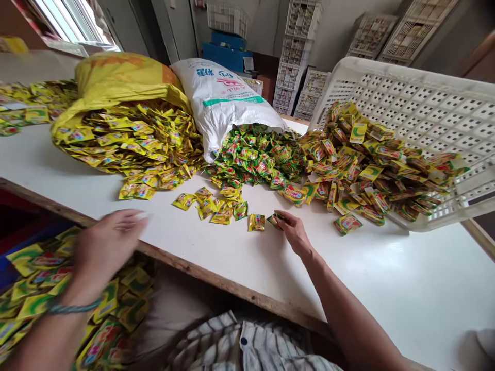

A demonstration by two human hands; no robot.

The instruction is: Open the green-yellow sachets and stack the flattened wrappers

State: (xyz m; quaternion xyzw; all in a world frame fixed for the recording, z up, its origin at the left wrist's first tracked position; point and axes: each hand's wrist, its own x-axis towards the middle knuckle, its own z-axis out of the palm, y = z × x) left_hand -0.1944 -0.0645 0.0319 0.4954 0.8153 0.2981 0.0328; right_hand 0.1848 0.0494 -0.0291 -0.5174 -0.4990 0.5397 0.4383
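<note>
My right hand (pixel 296 232) is over the white table, its thumb and fingers pinched on a small green candy packet (pixel 274 220). A yellow packet (pixel 256 222) lies just left of it, apart from the fingers. Several more yellow packets (pixel 221 214) are scattered farther left. My left hand (pixel 110 239) hovers near the table's front edge, above a heap of yellow-green boxes (pixel 34 278) at lower left. Motion smears its fingers, so what they hold cannot be made out.
A yellow sack (pixel 124 72) spills yellow packets at the back left. Beside it a white sack (pixel 228 87) spills green packets. To the right, a tipped white plastic basket (pixel 421 108) pours small boxes (pixel 371 170) onto the table (pixel 232 263). Stacked crates (pixel 294 56) stand behind.
</note>
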